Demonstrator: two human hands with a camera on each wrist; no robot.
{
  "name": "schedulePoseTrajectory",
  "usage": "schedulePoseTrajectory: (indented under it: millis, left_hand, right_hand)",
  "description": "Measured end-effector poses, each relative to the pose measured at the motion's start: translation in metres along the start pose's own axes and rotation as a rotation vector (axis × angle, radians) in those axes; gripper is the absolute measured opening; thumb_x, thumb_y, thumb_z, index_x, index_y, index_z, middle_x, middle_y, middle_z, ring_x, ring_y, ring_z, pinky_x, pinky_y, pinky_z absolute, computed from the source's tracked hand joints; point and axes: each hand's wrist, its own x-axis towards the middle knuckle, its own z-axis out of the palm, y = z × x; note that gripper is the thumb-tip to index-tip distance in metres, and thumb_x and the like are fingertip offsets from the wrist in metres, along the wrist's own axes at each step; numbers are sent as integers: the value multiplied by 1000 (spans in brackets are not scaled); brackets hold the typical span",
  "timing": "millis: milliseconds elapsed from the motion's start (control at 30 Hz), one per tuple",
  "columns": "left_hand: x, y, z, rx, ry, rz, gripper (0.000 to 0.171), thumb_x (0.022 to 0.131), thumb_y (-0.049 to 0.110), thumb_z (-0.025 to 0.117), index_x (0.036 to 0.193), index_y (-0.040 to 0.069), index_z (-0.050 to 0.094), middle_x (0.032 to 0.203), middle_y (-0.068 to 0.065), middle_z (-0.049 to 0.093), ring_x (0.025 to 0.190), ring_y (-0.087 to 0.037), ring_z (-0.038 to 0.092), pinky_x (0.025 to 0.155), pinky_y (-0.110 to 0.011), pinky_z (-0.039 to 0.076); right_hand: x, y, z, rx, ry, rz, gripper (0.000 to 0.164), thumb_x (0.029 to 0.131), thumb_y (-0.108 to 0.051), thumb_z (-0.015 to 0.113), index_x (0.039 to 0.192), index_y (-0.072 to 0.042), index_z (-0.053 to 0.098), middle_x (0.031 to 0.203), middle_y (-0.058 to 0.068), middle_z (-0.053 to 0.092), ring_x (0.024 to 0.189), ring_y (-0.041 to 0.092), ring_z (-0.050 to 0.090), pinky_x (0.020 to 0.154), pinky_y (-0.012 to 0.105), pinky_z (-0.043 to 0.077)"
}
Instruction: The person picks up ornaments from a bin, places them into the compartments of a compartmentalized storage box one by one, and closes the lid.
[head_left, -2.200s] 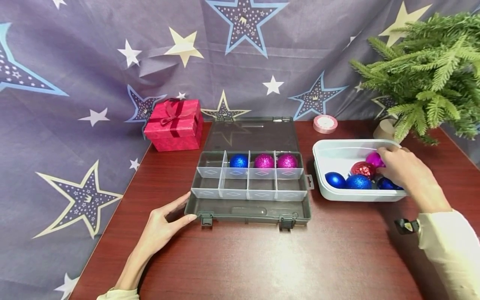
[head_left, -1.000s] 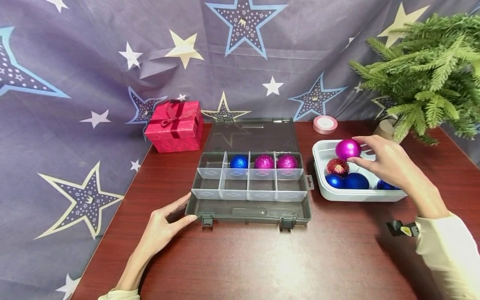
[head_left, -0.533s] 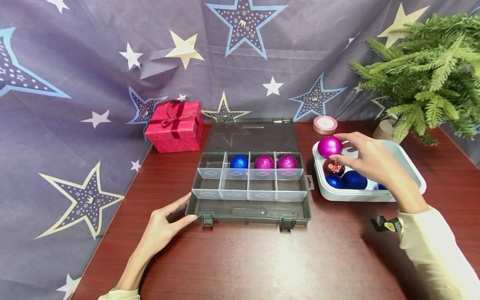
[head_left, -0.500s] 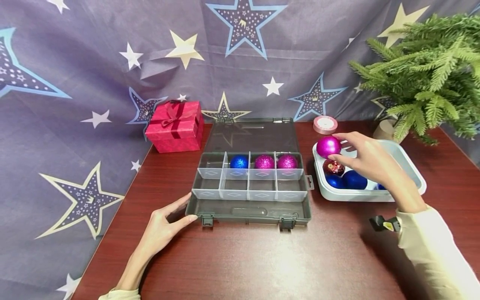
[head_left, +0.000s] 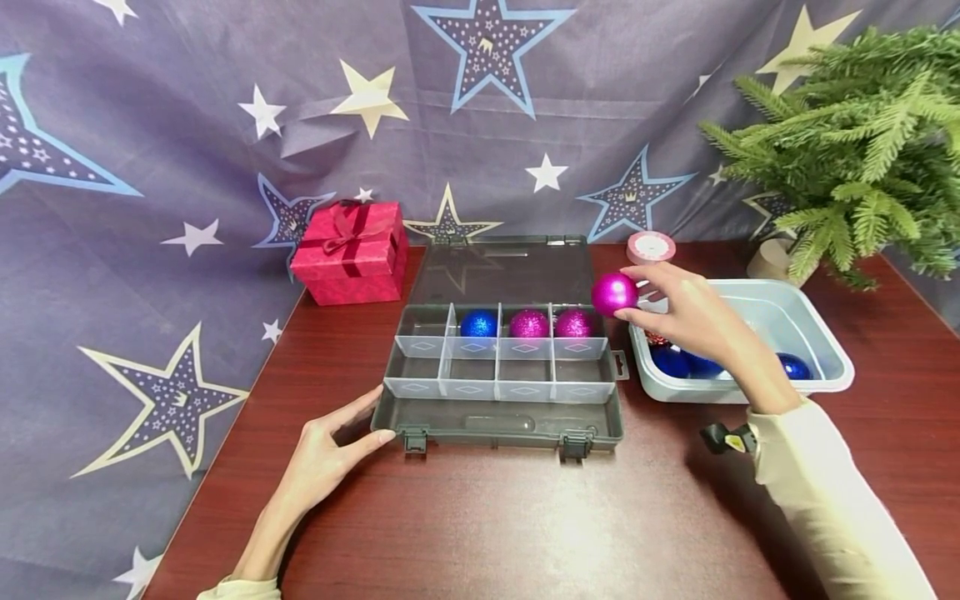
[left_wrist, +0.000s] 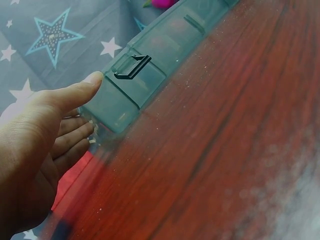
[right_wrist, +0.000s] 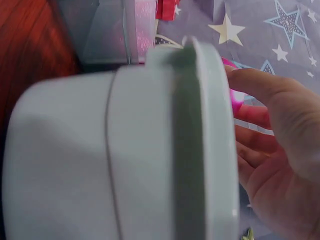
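The right hand (head_left: 686, 317) pinches a shiny pink ball (head_left: 615, 294) between thumb and fingertips, holding it in the air by the back right corner of the box (head_left: 495, 414) and the near end of the tray (head_left: 750, 393). The left hand (head_left: 330, 454) has its thumb and fingers spread at the box's front left corner, the thumb touching it just beside a latch (head_left: 415, 440).

The box lies open on the desk (head_left: 480, 525), its see-through dark lid (head_left: 502, 275) tipped back. In its back row, a glittery blue ball (head_left: 478, 323) sits second from the left, with glittery pink balls (head_left: 529, 324) in the third and fourth compartments.

To the right stands the pale tray, holding blue balls (head_left: 670, 362) and a red ball (head_left: 654, 339) mostly hidden by the right hand. Behind the tray are a roll of pink ribbon (head_left: 650, 247) and a green tree (head_left: 855, 150). A red gift box (head_left: 348, 258) with a bow sits at back left, before a grey-purple curtain (head_left: 225, 83) printed with stars.
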Motion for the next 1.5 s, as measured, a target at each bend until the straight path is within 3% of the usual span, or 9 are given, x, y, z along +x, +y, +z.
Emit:
schedulePoseTrajectory:
  millis: [300,567,800,1167,1500]
  left_hand:
    - [-1,-1,1,1,-1,19,61,87,20,87,144,22,64,130,-3,71,120,-12,65,98,-13,45]
    - [0,-1,0,-5,-2,11,62,86,21,88,144,21,64,130,-2,70,122,-10,63,100,-14,44]
    - [0,0,0,-12,-1,6,63,86,20,88,144,17,64,130,-2,70,123,-9,63,101,-14,44]
    - [0,1,1,-29,-2,8,63,86,20,88,144,18,64,130,-3,70,122,-18,65,99,-15,46]
    - [-1,2,1,-18,2,-11,63,86,21,88,144,19,64,130,-2,70,123,-11,63,100,-15,44]
  right_hand:
    - [17,-10,20,60,-44,1,50,88,-15,85,130,5,65,114,19,70,98,33,70,87,50,56]
    - [30,-20,33,121,-100,31,53,89,-15,84,133,4,63,117,19,68,102,33,70,89,50,58]
    - [40,-29,45,143,-104,4,53,87,-14,86,132,4,64,113,17,68,99,31,70,88,48,58]
    - [55,-42,61,170,-146,-4,55,88,-19,86,135,0,64,117,16,68,102,29,69,91,47,57]
    - [65,-50,65,151,-186,-26,56,89,-21,84,136,0,63,121,16,67,103,28,70,92,46,57]
